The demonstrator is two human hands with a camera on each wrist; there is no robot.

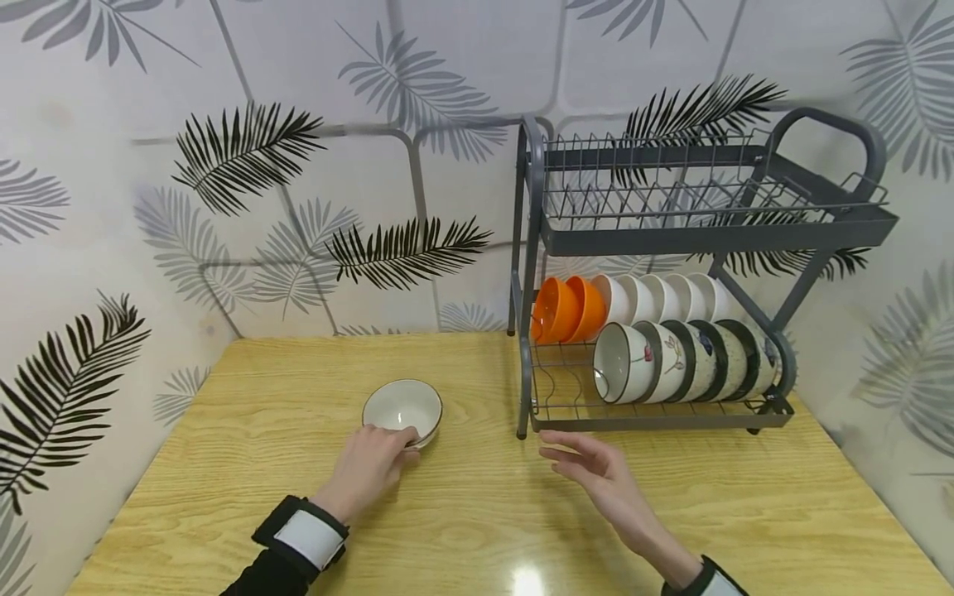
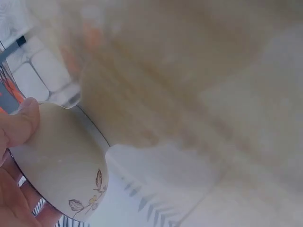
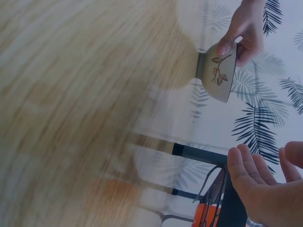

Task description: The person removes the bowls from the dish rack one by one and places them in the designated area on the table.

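Note:
A white bowl (image 1: 402, 406) with a dark rim and a leaf pattern on its outside sits on the wooden table, left of the rack. My left hand (image 1: 368, 468) pinches its near rim, thumb outside and fingers over the edge; the left wrist view shows this hand (image 2: 19, 125) on the tilted-looking bowl (image 2: 59, 151). In front of the dish rack's (image 1: 663, 422) lower left corner my right hand (image 1: 604, 480) hovers with relaxed, extended fingers, holding nothing. From the right wrist, that hand (image 3: 265, 184) appears beside the rack's dark frame.
The two-tier grey rack stands at the table's right. On its lower shelf lean orange bowls (image 1: 555, 310), a row of white bowls (image 1: 637, 300) and several patterned bowls (image 1: 626, 364) in front. Its upper basket (image 1: 671, 240) overhangs them. A leaf-patterned wall covering (image 1: 358, 182) rises behind the table (image 1: 283, 397).

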